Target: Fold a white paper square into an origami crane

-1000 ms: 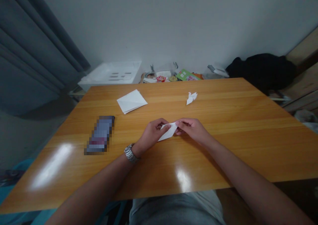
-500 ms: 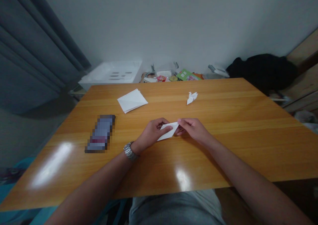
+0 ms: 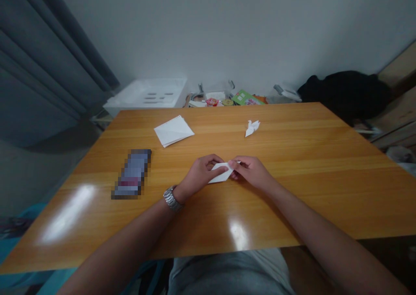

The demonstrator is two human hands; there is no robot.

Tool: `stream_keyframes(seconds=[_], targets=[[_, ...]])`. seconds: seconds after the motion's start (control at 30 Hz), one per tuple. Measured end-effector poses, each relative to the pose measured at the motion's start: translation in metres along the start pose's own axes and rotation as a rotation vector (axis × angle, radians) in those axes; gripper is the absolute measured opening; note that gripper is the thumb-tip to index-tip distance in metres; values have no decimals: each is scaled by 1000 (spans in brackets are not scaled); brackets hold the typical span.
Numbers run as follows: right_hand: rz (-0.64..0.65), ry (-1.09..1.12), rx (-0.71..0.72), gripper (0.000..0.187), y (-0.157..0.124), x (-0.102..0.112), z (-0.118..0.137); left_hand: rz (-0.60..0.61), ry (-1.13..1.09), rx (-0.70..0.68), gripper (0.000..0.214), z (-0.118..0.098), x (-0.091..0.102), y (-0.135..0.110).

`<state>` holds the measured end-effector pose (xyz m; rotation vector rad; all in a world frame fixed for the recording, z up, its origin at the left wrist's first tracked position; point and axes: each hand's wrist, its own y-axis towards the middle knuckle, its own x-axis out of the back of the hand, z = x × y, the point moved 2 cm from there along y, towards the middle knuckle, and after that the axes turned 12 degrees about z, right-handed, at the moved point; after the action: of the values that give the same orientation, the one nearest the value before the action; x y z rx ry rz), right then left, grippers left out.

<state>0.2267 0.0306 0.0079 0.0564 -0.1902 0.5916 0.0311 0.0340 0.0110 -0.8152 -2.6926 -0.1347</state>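
Observation:
A small piece of folded white paper (image 3: pixel 218 176) is between my two hands, low over the middle of the table. My left hand (image 3: pixel 199 176) grips its left part, thumb lying across the top face. At the right end, my right hand (image 3: pixel 249 171) pinches the paper between thumb and fingers; a pointed tip shows just past that thumb. Fingers under the paper are mostly hidden. Beyond my right hand stands a folded white paper bird (image 3: pixel 252 128). Farther left lies a short stack of white paper sheets (image 3: pixel 174 131).
A phone (image 3: pixel 132 173), blurred out, lies at the left on the wooden table (image 3: pixel 308 156). Past the far edge are a white plastic tray (image 3: pixel 136 96), a green booklet (image 3: pixel 247 98) and small packets. A black cloth-like heap (image 3: pixel 347 93) is at the right back.
My right thumb has shifted left and inward over the paper's right end, and the tip there now sticks out past it. My left hand keeps its hold.

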Motion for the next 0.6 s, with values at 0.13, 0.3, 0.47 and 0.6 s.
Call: stream_keyframes(seconds=[0.13,0.3,0.47,0.6], targets=[[-77,-1,-9,44,2,5,-1,-20,-233,96,44,7,-3,1],[-107,-64,-53,47,5,9,-11,-37,-173,94,38,16,-2,4],[-190,-507,-83,41,7,17,-14,-136,342,-63,34,10,4,1],[-235,-719,-99,34,10,22,-16,-50,714,-184,34,0,0,-3]])
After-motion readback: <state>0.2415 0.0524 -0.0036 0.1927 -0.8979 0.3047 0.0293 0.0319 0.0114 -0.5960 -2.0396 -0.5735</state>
